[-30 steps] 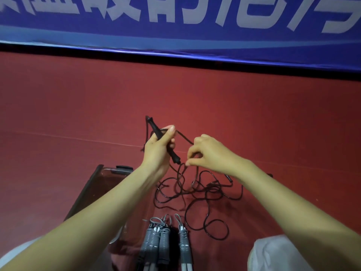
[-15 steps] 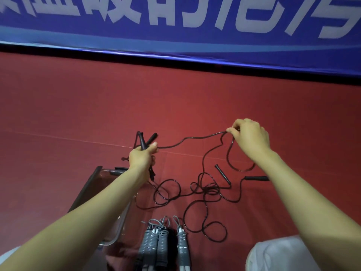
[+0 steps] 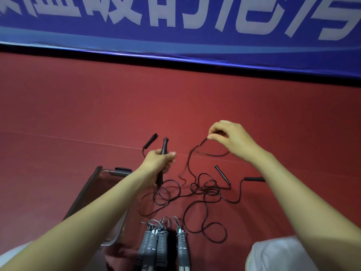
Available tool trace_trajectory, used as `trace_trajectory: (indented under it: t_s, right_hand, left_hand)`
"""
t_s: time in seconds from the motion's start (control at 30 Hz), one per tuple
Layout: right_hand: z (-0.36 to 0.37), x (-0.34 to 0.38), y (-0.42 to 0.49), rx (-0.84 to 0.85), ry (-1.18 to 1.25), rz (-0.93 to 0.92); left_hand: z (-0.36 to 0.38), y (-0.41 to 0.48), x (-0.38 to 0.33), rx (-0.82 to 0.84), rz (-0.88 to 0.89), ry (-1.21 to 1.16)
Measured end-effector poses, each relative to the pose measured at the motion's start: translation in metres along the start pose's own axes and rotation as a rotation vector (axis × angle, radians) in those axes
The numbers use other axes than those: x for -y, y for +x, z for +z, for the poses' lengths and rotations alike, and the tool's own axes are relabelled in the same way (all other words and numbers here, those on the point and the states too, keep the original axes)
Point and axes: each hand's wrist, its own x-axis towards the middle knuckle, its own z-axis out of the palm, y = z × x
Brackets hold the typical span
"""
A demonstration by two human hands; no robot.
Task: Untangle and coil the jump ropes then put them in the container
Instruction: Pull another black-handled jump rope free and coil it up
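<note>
Black jump ropes lie in a tangle [image 3: 207, 189] on the red floor in front of me. My left hand [image 3: 159, 160] grips a black handle [image 3: 163, 148] upright, and a second black handle [image 3: 150, 141] sticks out just to its left. My right hand [image 3: 228, 136] pinches a stretch of black cord [image 3: 192, 153] and holds it up above the tangle. Two more black handles [image 3: 222, 175] [image 3: 254, 179] lie on the floor to the right. A clear plastic container [image 3: 115, 172] sits at the lower left, partly hidden by my left forearm.
Several grey-handled jump ropes [image 3: 163, 245] lie bundled near the bottom centre, beside the container. A blue banner [image 3: 175, 26] runs along the wall beyond the red floor. My knees show at the bottom corners, the right one [image 3: 279, 255] in white cloth.
My hands were close together, then drew apart. My right hand pulled the cord up and right; since then the taut stretch between my hands has gone slack.
</note>
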Motion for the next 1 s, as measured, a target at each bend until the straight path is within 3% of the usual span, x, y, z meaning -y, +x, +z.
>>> trace_trajectory:
  t_s: [0.13,0.27,0.43,0.53,0.6,0.67,0.73,0.8,0.87,0.93,1.0]
  right_hand:
    - [-0.001,0.010,-0.001,0.078,0.135,-0.071]
    - [-0.006,0.019,-0.001,0.096,0.237,-0.099]
    - [-0.006,0.021,0.000,0.068,0.328,-0.057]
    - [-0.005,0.014,0.002,-0.031,0.219,0.008]
    - [0.002,0.009,0.002,-0.106,0.073,0.064]
    - [0.012,0.012,0.000,-0.145,0.088,0.170]
    - [0.024,0.018,-0.002,0.020,0.222,0.256]
    - [0.038,0.024,-0.008,0.349,0.259,0.231]
    - [0.051,0.028,-0.016,0.568,0.247,0.200]
    - [0.057,0.026,-0.021,0.691,0.201,0.235]
    - [0.053,0.018,-0.017,0.699,0.013,0.248]
  left_hand:
    - [0.004,-0.007,-0.012,-0.010,0.319,0.263]
    - [0.010,-0.011,-0.010,0.165,0.367,0.396]
    - [0.016,-0.014,-0.010,0.196,0.432,0.472]
    - [0.018,-0.017,-0.010,0.193,0.443,0.401]
    - [0.022,-0.019,-0.013,0.154,0.412,0.197]
    - [0.024,-0.018,-0.019,0.098,0.355,-0.029]
    - [0.024,-0.017,-0.024,0.067,0.312,-0.159]
    - [0.022,-0.016,-0.026,0.055,0.281,-0.258]
    - [0.021,-0.015,-0.030,0.051,0.266,-0.331]
    - [0.017,-0.014,-0.036,0.017,0.277,-0.393]
    - [0.008,-0.009,-0.044,-0.052,0.297,-0.445]
